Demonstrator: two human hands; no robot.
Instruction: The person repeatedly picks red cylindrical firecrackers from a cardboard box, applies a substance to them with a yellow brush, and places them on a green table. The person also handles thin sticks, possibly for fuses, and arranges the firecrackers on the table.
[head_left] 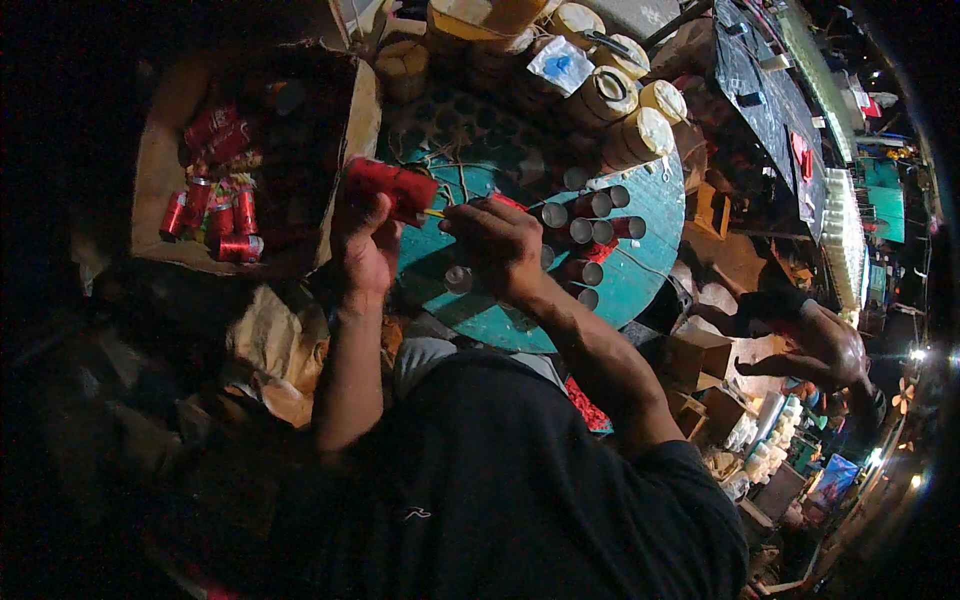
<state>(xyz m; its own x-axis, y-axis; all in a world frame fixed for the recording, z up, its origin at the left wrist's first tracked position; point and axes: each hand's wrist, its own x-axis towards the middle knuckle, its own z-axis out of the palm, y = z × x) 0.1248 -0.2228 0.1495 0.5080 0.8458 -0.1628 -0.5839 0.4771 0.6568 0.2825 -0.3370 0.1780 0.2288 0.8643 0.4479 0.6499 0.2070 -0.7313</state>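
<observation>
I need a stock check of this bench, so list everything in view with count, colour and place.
red tube: one, red, in the left hand, with a thin yellow stick at its end
open tubes: about a dozen, dark red with pale ends, upright on the table's right half
table: one, round, teal, centre
box: one, brown cardboard, left of the table
red pieces: roughly ten, red, in the box
rolls: several, pale yellow, at the table's far edge
small boxes: a few, brown, lower right
other person's hand: one, right edge
left hand: holds the red tube
right hand: at the stick, fingers closed
</observation>
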